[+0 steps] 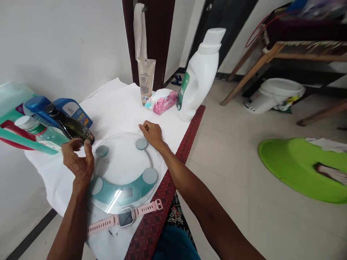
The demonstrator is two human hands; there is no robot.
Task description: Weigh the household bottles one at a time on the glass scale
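A round glass bathroom scale (121, 187) with grey discs and a teal band lies on the white cloth. My left hand (78, 159) is raised at the scale's left edge, thumb and fingers apart, with nothing visible between them. Just behind it are a dark pump bottle (73, 126) and a clear bottle with a white cap (40, 131). At the scale's far right edge, my right hand (152, 133) is curled closed; whatever it may hold is hidden. A pink-strapped smartwatch (126, 217) lies along the scale's near edge.
Behind the hands stand a beige tube (146, 79), a pink wipes pack (162, 101) and a tall white detergent bottle (199, 76). A blue bottle (77, 112) leans at the left. On the floor are a white bucket (282, 88) and a green tub (284, 162).
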